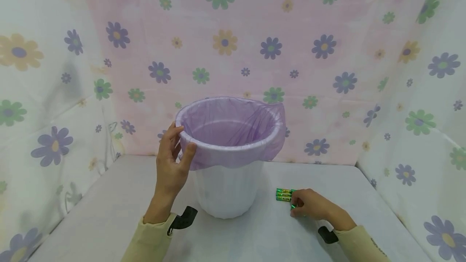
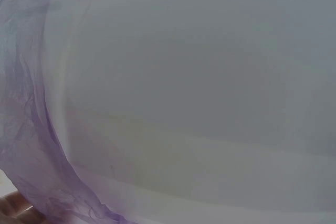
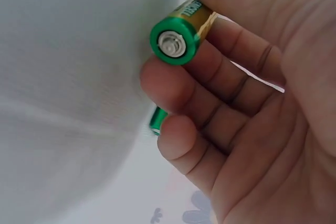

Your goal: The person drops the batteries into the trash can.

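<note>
Tabletop [image 1: 320, 177]: white, flat, beneath all. Bin [image 1: 225, 193]: white, upright near the middle, probably so both arms reach it. Bag [image 1: 222, 158]: purple, lines the bin and folds down outside the rim, presumably to stay put. Left hand [image 1: 172, 173]: grip spread wide, thumb and fingers holding the rim's left side, likely steadying the bin. Right hand [image 1: 314, 205]: right of the bin, grip nearly closed, pinching one battery [image 3: 182, 31]. Row of batteries [image 1: 283, 194]: just beside the right hand, perhaps grouped against rolling; full count hidden. Pinched battery: held by its sides, metal end exposed.
</note>
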`<state>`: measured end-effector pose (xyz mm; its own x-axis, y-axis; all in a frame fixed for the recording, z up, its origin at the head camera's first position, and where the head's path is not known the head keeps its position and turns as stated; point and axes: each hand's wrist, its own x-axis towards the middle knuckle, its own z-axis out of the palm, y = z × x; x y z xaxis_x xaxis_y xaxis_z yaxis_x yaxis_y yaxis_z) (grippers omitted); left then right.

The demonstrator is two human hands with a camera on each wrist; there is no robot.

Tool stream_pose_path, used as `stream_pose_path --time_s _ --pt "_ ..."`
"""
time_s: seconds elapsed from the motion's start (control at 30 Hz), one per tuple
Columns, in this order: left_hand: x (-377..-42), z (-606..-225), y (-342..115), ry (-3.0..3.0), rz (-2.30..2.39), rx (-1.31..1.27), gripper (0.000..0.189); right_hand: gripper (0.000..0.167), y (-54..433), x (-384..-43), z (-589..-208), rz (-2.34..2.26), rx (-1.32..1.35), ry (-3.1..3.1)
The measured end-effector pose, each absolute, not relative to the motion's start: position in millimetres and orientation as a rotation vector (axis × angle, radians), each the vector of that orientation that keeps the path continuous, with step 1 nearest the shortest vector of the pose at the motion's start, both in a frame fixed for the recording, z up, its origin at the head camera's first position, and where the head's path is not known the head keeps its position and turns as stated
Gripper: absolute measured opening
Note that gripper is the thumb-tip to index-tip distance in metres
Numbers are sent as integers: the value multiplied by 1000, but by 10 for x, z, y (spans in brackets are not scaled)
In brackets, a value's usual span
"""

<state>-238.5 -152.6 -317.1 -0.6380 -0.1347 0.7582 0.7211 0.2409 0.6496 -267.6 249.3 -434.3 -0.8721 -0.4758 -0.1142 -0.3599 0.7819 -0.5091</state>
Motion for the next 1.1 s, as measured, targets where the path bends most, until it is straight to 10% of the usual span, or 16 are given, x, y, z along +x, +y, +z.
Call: stream_pose_path --time_s 1.1 --pt "-2397 -3195 -1535 -1784 -1504 -542 48 14 2388 -2674 -2753 -591 -937 2937"
